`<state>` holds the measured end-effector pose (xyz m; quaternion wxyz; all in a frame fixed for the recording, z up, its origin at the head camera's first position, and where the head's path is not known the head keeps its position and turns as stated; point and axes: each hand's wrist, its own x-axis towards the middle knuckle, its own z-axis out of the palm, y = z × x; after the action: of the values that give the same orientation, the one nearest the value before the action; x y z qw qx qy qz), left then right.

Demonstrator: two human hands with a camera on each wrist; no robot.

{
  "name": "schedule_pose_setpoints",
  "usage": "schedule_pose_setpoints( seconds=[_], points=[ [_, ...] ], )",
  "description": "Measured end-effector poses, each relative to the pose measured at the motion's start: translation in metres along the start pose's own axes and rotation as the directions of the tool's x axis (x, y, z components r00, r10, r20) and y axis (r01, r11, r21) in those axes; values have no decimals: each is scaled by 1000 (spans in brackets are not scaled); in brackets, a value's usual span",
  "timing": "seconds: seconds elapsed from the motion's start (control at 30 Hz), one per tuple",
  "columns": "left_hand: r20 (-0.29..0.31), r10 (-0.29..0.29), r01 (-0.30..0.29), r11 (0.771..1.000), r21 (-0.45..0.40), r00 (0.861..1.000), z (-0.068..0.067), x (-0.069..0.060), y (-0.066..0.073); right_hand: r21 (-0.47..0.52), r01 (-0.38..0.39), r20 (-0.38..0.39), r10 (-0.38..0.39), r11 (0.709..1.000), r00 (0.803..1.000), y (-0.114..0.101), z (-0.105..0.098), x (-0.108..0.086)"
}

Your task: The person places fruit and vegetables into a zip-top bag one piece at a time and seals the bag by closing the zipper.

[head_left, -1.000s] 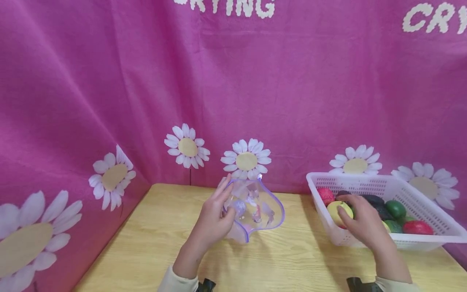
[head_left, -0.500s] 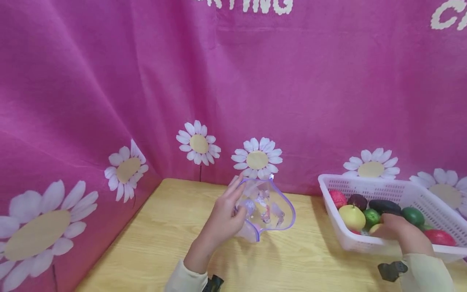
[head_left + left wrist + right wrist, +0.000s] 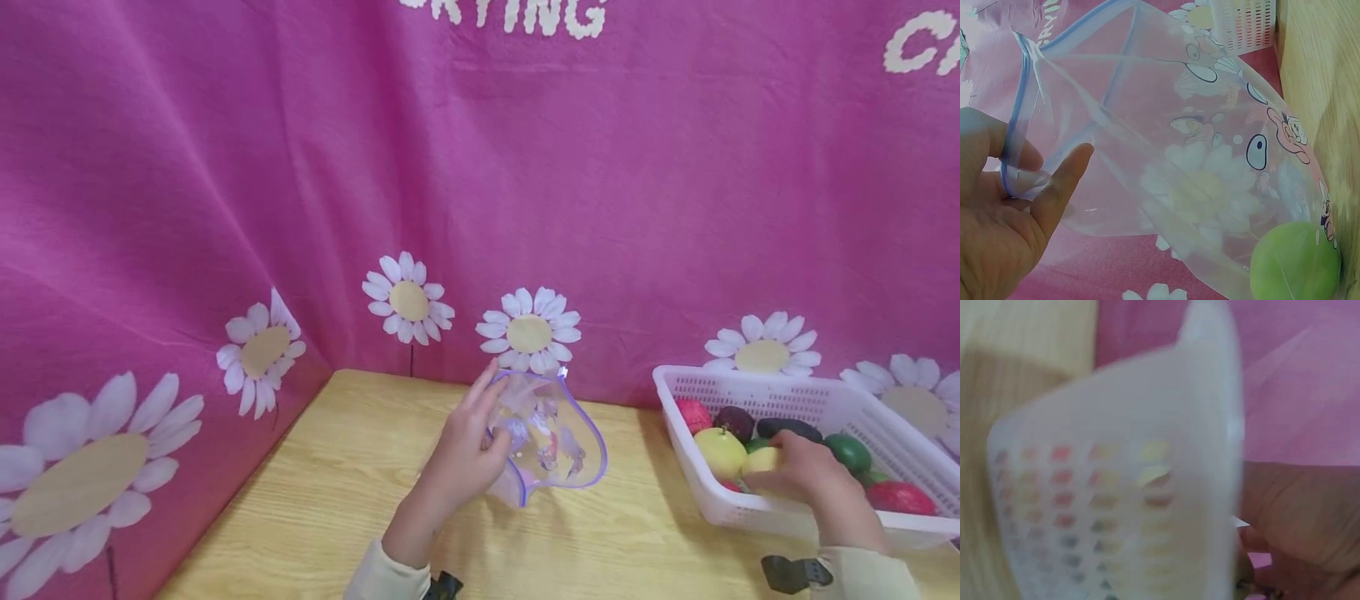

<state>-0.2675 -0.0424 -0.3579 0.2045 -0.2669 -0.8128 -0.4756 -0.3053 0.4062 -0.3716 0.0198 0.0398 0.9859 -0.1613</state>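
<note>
- From the head, we saw the left hand [image 3: 467, 454] pinch the edge of a clear bag [image 3: 551, 437], left of the white basket [image 3: 757, 514].
- The right hand [image 3: 810, 471] had its fingers around a yellow fruit [image 3: 761, 460] in the near part of the basket.
- From the left wrist, we saw a green ball [image 3: 1294, 262] through the bag, at the right.
- From the right wrist, the basket's side hid most fingers, so we couldn't tell their grip there.
</note>
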Motion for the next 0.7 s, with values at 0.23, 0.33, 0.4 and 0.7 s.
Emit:
schedule_pose_setpoints(
  seconds=[0.23,0.33,0.4,0.7],
  points=[
    [-29,-15,16,1000,7,999,-2,1,0,58,126,-237,-109,990,965,-44,-11,-26],
    [-36,-9,10,1000,3,999,-2,2,0,92,287,-384,-232,953,894,-69,-6,-39],
    [-40,2,-2,1000,6,999,-1,3,-1,106,426,-475,-331,898,815,-88,-1,-48],
    [3,8,-8,999,40,1000,3,0,3,390,776,-434,-644,497,630,-175,27,-74]
  ],
)
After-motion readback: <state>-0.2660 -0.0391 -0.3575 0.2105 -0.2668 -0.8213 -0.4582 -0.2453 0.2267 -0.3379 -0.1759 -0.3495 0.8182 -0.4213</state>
